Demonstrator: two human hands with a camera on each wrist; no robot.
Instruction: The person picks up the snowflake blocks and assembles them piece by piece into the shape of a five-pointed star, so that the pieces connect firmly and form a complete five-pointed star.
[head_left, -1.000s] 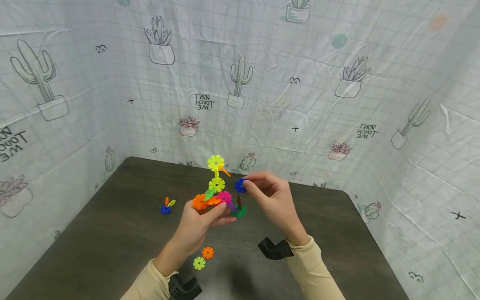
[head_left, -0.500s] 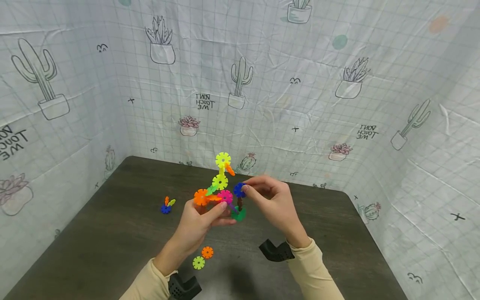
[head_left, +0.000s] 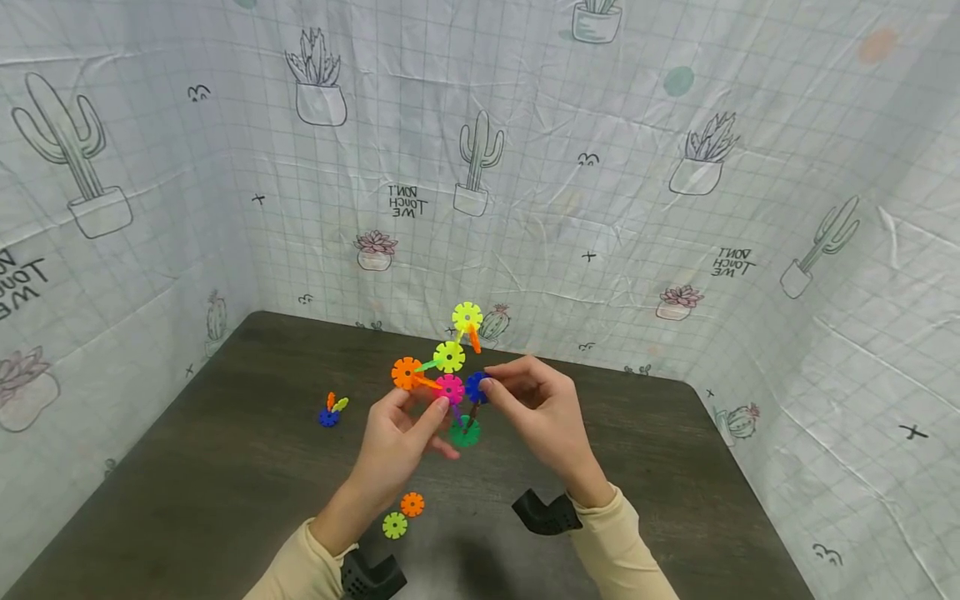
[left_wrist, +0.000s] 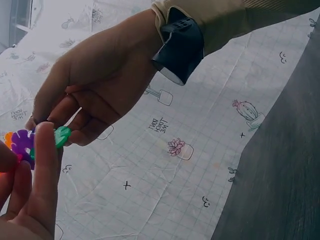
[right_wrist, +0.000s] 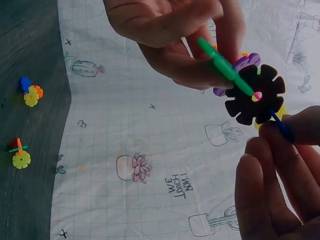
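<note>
A chain of interlocking plastic snowflake discs is held up over the table between both hands. My left hand [head_left: 401, 435] pinches it at the pink disc [head_left: 450, 389], with the orange disc [head_left: 407, 373] just above the fingers. My right hand [head_left: 542, 415] pinches the blue disc [head_left: 477, 387] between thumb and index finger. In the right wrist view the blue disc, edge-on, meets the rim of a dark brown disc [right_wrist: 271, 86]. That brown disc joins the green disc [right_wrist: 225, 67]. A purple disc [left_wrist: 22, 141] shows by the left fingers. Yellow discs [head_left: 449, 357] rise at the top.
On the dark table [head_left: 247, 492], a loose orange disc [head_left: 412, 504] and a yellow-green disc [head_left: 394, 525] lie nearest the person. A small blue, orange and yellow cluster [head_left: 329, 417] sits to the left. A cactus-print cloth [head_left: 570, 217] stands around the table.
The chain has turned in my hands: its yellow top has shifted right and the green disc has swung left. My right hand has come slightly lower, still holding the blue disc.
</note>
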